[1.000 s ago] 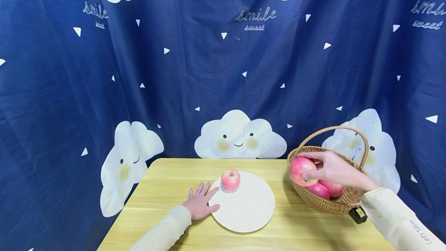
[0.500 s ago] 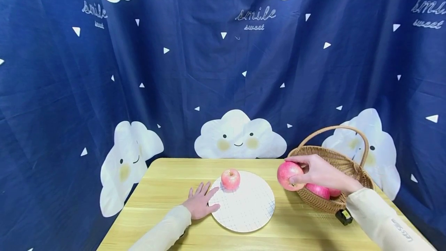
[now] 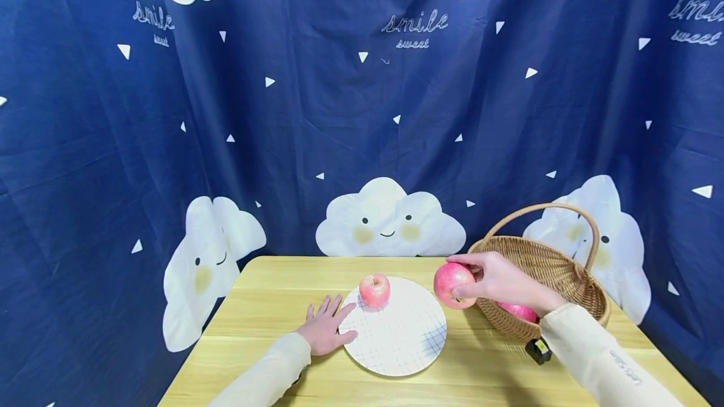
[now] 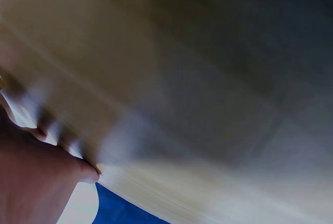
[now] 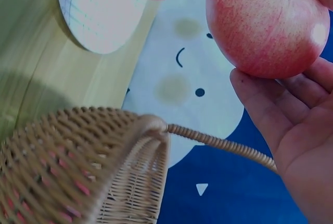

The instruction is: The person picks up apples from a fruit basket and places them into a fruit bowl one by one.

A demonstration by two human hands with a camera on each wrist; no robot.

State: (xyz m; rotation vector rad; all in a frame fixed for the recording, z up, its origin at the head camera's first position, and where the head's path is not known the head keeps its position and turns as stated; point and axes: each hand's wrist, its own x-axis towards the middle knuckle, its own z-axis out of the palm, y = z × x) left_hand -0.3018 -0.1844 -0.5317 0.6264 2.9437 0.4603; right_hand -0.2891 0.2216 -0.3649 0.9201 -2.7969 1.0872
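My right hand [image 3: 503, 281] grips a red apple [image 3: 454, 285] in the air, between the plate's right rim and the wicker basket. In the right wrist view the fingers and thumb hold that apple [image 5: 265, 26] from opposite sides. A second apple [image 3: 374, 291] sits on the upper left of the round white plate [image 3: 401, 344], which bears a thin blue grid pattern. My left hand [image 3: 323, 328] lies with fingers spread at the plate's left rim, its thumb and a fingertip over the edge. The left wrist view is mostly blurred tabletop, with part of the left hand [image 4: 41, 177].
The wicker basket [image 3: 565, 269] stands at the table's right with its handle [image 3: 543, 206] upright. At least one more apple [image 3: 517, 313] lies in it, partly behind my right forearm. A blue curtain [image 3: 339, 112] with printed clouds hangs behind the wooden table [image 3: 271, 294].
The right hand has carried its apple left, out from over the basket to just beside the plate. The left hand and the apple on the plate have stayed put.
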